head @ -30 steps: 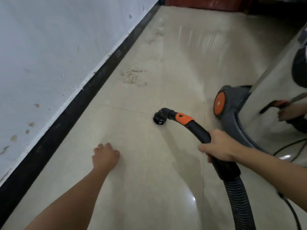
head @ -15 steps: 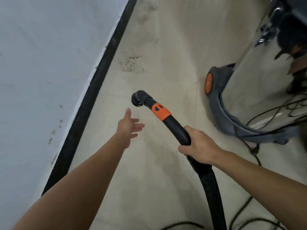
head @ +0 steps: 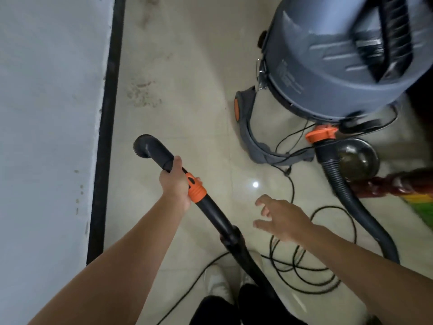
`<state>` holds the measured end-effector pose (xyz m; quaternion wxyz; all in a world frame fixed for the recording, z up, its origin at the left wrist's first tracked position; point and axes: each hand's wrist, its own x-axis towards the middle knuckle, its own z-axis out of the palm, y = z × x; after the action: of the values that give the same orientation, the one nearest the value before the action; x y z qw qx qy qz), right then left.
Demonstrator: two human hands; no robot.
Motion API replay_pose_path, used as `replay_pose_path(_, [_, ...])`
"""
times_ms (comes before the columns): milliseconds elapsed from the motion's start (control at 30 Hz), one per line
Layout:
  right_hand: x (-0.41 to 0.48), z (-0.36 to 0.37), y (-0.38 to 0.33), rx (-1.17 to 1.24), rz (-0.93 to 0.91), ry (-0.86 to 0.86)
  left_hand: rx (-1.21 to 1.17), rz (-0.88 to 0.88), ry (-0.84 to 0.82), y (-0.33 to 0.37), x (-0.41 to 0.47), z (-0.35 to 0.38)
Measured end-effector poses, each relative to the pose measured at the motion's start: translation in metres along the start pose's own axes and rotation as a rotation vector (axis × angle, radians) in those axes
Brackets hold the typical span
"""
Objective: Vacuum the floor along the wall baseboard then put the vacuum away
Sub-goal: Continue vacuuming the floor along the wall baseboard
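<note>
1. Now the left hand (head: 175, 184) is wrapped round the rigid wand (head: 210, 212) just behind its nozzle (head: 146, 146), over the floor (head: 187, 66) near the baseboard (head: 105, 141).
2. Right hand (head: 283, 221) hovers, fingers spread, holding nothing.
3. Wand looks light and stiff; the ribbed hose (head: 331, 168) may drag, so grip by the orange collar (head: 195, 187).

The grey vacuum (head: 328, 66) bears small print, but it is too blurred to read.

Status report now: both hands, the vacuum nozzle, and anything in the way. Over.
Left hand grips wand at orange collar. Right hand open, holds nothing. Nozzle near baseboard, dirt patch ahead. Cord looped on floor by feet.
</note>
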<state>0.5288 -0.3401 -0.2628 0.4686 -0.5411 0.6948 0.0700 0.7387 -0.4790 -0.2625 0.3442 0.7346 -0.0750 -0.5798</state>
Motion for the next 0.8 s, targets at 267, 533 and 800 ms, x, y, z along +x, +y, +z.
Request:
replay_pose_path(267, [-0.072, -0.130, -0.013, -0.070, 0.156, 0.651, 0.038, 0.185, 0.007, 0.094, -0.078, 0.038])
replay_pose_path(533, [-0.019, -0.264, -0.028, 0.061, 0.329, 0.963, 0.033, 0.307, -0.044, 0.135, -0.098, 0.088])
replay_pose_path(800, [0.039, -0.266, -0.012, -0.183, 0.450, 0.976, 0.207, 0.457, -0.097, 0.125, -0.065, 0.116])
